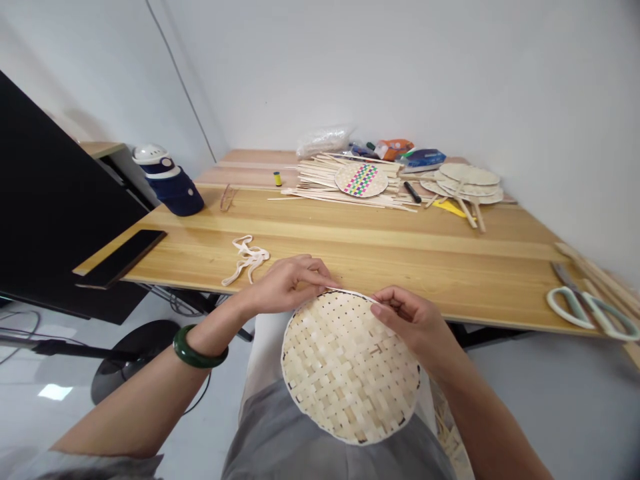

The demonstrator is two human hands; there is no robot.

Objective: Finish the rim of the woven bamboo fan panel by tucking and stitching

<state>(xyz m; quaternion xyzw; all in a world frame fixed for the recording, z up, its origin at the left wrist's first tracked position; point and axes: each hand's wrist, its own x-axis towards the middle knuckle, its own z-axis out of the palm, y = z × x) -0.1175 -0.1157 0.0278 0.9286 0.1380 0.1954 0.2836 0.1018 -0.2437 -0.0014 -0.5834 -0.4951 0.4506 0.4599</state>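
Note:
A round woven bamboo fan panel (353,370) rests tilted on my lap, its top edge against the table's front edge. White edging tape (345,291) runs along its rim. My left hand (297,283) pinches the tape at the top left of the rim. Thumb and fingers of my right hand (410,317) close on the rim at the top right. Dark marks show around the panel's border. A loose tangle of white tape (247,259) lies on the table left of my left hand.
On the wooden table (480,273) lie scissors (583,303) at right, stacked fans (470,181), bamboo strips (320,177) with a coloured woven disc (361,180), a black marker (413,192) and a yellow thread spool (277,179). A blue jug (175,190) and a phone-like black slab (123,257) stand left.

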